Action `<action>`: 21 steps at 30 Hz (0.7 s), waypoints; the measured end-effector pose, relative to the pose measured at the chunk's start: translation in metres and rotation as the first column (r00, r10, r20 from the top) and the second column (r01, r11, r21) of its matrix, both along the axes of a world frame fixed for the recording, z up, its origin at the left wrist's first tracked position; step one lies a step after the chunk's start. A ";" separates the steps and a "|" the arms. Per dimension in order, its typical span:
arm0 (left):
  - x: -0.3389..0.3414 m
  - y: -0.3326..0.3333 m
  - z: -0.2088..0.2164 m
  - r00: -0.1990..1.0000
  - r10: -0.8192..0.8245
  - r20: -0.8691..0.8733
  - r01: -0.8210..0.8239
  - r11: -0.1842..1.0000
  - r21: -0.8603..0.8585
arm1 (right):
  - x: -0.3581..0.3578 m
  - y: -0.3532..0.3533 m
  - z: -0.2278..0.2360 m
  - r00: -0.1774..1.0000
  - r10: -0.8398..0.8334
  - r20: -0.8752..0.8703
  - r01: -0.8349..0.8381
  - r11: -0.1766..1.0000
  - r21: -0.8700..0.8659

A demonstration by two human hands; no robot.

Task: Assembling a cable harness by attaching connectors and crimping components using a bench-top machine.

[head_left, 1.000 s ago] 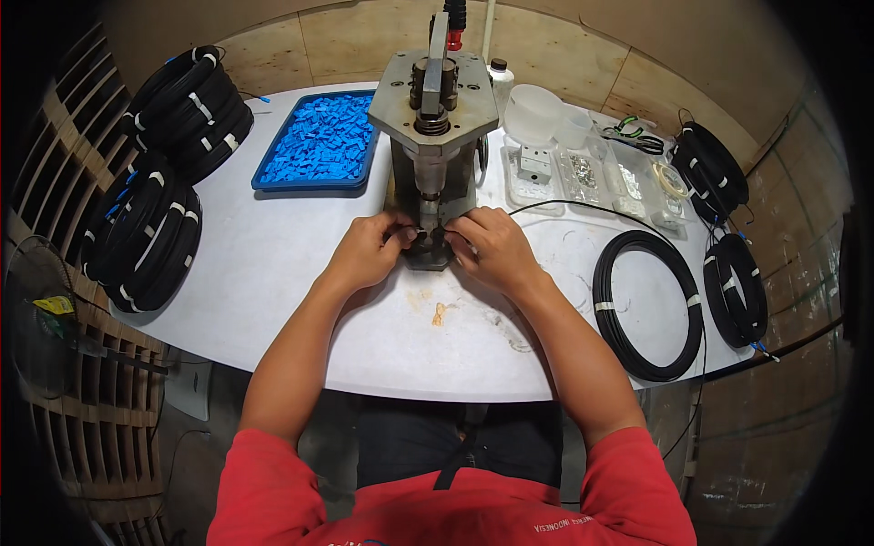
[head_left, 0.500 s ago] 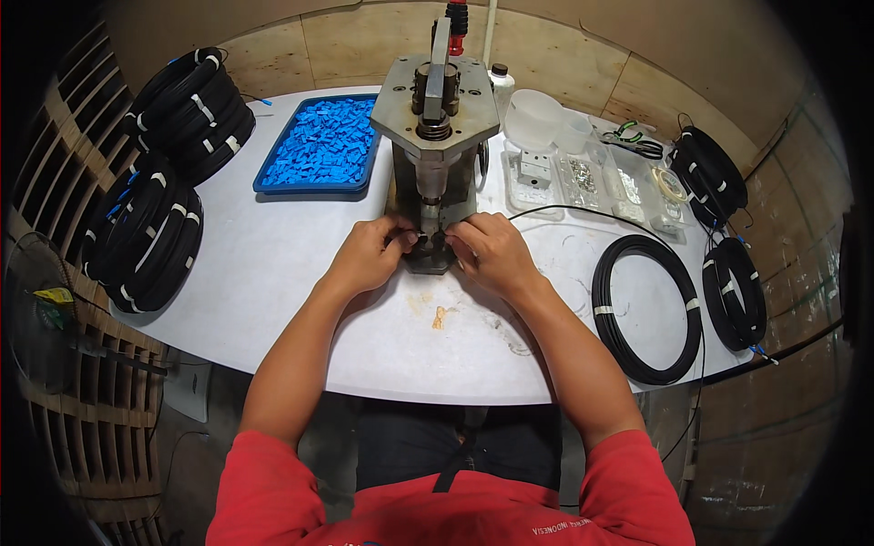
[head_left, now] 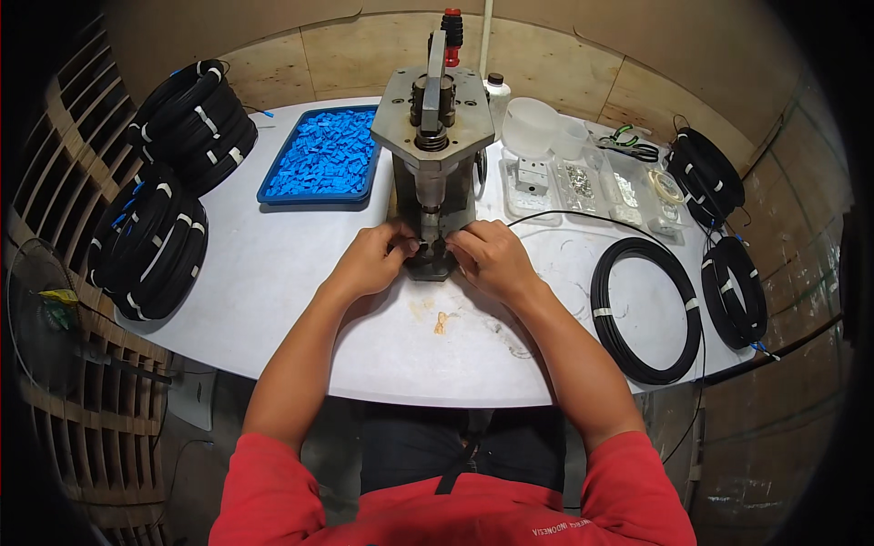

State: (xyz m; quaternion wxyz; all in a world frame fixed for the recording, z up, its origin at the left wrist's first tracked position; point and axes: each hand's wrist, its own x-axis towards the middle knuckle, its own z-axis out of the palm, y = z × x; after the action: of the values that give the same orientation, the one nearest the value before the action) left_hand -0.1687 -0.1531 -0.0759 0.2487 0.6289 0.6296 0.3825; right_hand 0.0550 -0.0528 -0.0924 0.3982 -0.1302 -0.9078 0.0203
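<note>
A grey metal bench press (head_left: 430, 127) stands at the table's far middle, its ram pointing down at a small dark base (head_left: 432, 270). My left hand (head_left: 371, 257) is at the left of the ram, thumb and forefinger pinched together over a small dark piece I cannot make out. On the other side, my right hand (head_left: 492, 255) has its fingers closed at the ram's foot. A thin black cable (head_left: 583, 213) runs from behind this hand toward the right, and the fingers seem to grip its end. The fingertips and the press base hide the exact contact.
A dark blue tray (head_left: 314, 200) of small blue pieces sits left of the press. Stacked black cable coils (head_left: 182, 136) line the left edge. Clear plastic boxes (head_left: 583, 187) of small parts, a white tub (head_left: 531, 126), pliers (head_left: 628, 144) and a large cable coil (head_left: 605, 337) are at right.
The whole view has shifted slightly downward. Both hands keep nearly the same place at the press, with only slight finger movement.
</note>
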 end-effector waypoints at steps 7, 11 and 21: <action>-0.013 0.014 0.026 0.961 -0.184 -0.204 0.159 0.978 -0.134 | 0.003 0.001 0.000 1.000 -0.009 0.028 0.009 1.000 0.002; -0.024 0.018 0.018 0.959 -0.260 -0.113 0.235 0.953 -0.192 | -0.001 -0.002 -0.001 1.000 -0.011 0.008 0.011 1.000 0.005; -0.012 0.005 0.008 0.993 -0.095 -0.076 0.094 0.995 -0.023 | 0.000 -0.001 0.001 1.000 -0.009 0.021 0.009 1.000 0.000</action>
State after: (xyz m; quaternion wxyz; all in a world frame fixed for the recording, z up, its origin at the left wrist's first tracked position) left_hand -0.1811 -0.1483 -0.0676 0.2484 0.6696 0.6120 0.3397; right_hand 0.0548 -0.0538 -0.0916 0.3887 -0.1345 -0.9113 0.0171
